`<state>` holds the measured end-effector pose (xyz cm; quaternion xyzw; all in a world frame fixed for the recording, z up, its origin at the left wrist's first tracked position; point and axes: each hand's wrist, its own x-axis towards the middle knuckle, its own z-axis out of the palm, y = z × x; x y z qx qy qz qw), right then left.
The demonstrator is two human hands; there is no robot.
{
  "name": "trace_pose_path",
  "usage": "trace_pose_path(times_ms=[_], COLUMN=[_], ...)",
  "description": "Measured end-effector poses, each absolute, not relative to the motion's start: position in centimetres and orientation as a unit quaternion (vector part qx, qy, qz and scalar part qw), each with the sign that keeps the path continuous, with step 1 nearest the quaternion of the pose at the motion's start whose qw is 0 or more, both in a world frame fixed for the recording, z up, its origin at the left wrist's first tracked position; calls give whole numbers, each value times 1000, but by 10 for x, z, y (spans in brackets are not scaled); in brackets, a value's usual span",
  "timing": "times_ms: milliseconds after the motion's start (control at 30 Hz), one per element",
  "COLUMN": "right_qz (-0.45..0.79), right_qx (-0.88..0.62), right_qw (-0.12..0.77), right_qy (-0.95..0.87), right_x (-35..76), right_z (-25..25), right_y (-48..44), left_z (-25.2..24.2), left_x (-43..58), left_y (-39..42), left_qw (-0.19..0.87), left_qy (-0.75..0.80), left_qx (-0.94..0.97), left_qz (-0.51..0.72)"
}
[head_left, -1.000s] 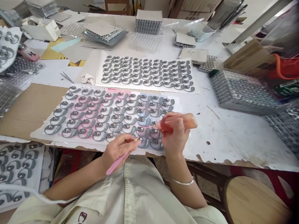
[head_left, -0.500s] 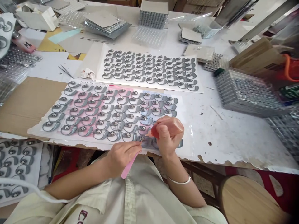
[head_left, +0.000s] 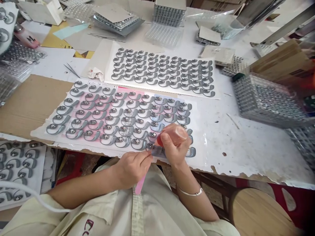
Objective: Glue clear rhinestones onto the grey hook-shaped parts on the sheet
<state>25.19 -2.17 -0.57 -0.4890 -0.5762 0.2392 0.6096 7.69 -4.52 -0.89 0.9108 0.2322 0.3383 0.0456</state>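
Note:
My right hand (head_left: 175,149) is closed around a reddish squeeze bottle (head_left: 176,133), tilted so its nozzle points down and left at a grey hook-shaped metal piece (head_left: 150,146) in the front row. My left hand (head_left: 134,167) pinches a slim pink tool (head_left: 139,186) with a flat rounded end; its working tip is hidden by my fingers, close to that same piece. Rows of similar grey pieces with round gem-like studs lie on the near sheet (head_left: 40,131), which is covered in clear film. Whether the nozzle touches the piece I cannot tell.
Behind lies a second white sheet (head_left: 109,65) with rows of grey pieces. Tweezers (head_left: 72,70) and a crumpled tissue (head_left: 96,74) lie at left. A clear tray stack (head_left: 246,98) and cardboard box (head_left: 278,62) stand at right. A wooden stool (head_left: 261,213) is below.
The view has shifted slightly. The bottle has tipped more, its base turning towards me, and my left hand has edged right with the pink tool. Both hands keep their hold.

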Motion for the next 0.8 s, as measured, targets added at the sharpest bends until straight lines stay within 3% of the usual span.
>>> trace_pose_path(times_ms=[800], right_qz=[232], right_qx=[-483], right_qw=[597], right_qy=[-597], right_x=[251], right_z=[-5], right_y=[-22], left_z=[-6], left_x=[78], left_y=[-47], left_qw=[45], left_qy=[249], left_qx=[906], left_qz=[338])
